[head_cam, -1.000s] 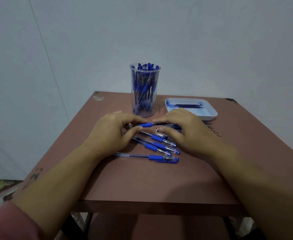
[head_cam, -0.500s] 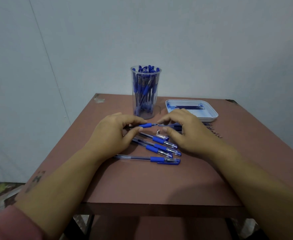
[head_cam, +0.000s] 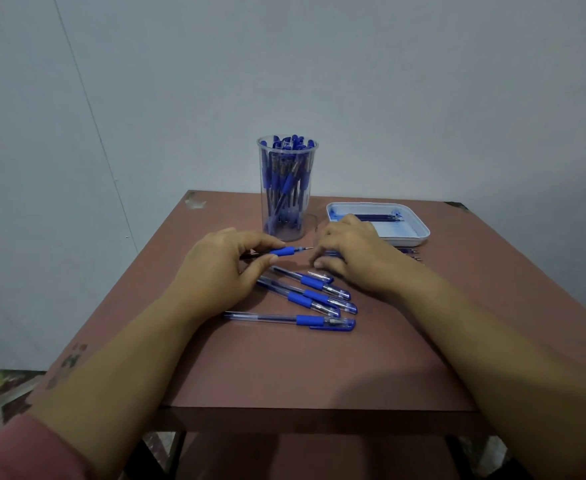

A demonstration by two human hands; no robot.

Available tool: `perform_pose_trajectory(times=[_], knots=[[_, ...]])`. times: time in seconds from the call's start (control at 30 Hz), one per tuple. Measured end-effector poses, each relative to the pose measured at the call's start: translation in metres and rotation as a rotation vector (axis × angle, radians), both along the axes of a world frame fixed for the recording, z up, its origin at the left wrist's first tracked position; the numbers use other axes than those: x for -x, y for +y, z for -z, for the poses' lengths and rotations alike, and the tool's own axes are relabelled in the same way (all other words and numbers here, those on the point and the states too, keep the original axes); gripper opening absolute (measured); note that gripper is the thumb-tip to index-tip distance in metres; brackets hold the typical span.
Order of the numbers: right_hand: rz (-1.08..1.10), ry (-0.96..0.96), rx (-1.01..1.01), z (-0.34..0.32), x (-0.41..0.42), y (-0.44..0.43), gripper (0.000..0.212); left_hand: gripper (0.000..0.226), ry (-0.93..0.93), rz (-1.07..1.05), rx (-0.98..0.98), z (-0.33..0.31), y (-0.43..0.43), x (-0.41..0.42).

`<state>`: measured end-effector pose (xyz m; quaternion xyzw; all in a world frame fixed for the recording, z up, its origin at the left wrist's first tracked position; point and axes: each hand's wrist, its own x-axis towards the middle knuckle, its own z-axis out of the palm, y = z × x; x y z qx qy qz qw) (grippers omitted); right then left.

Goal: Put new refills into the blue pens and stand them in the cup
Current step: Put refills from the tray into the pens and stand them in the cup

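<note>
Fingers [head_cam: 260, 241] of the left hand [head_cam: 215, 271] pinch a blue pen [head_cam: 286, 251] at its rubber grip, index finger on top and thumb below. The barrel runs back under the palm and the bare metal tip points at the right hand [head_cam: 357, 259]. That grip near the front end keeps the pen level and steady, which suits work at the tip, so I judge the refill step is in hand on this pen.

Right fingers [head_cam: 329, 233] are curled down toward the desk [head_cam: 284, 368], just past the pen tip with a small gap between. Whether they hold a cap or a refill I cannot tell, because the hand hides whatever is under it.

Just beyond the left fingertips stands the clear cup [head_cam: 287, 209], upright and packed with finished pens [head_cam: 289, 174]. It is close enough for a short reach. Beyond the right fingers, and partly hidden by them, sits a white tray [head_cam: 417, 233] with dark refills [head_cam: 378, 218] lying along its far side, placed on the side of the hand nearest it. A few thin loose refills [head_cam: 411, 253] lie on the desk to the right of that hand.

Nearer than both sets of fingers, 4 capped pens [head_cam: 314, 298] wait in a loose fan with their caps to the right.

No brand or lettering is legible. Print on the barrels is too small, and the marks at the desk's left edge are only smudges.
</note>
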<state>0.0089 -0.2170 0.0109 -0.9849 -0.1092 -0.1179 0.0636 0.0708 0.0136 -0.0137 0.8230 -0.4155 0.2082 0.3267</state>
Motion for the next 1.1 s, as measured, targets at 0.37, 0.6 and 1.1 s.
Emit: perform_pose_trajectory(times=[0.37, 0.6, 1.1], knots=[[0.02, -0.152, -0.413, -0.001, 0.021, 0.005, 0.008, 0.026, 0.001, -0.007, -0.009, 0.0, 0.001, 0.0], [0.019, -0.183, -0.404, 0.001, 0.021, 0.007, 0.02, 0.026, 0.002, -0.004, -0.003, 0.0, 0.001, 0.0], [0.177, 0.061, -0.63, 0.001, 0.026, 0.012, 0.027, 0.026, 0.024, 0.029, -0.008, -0.001, 0.0, 0.001]])
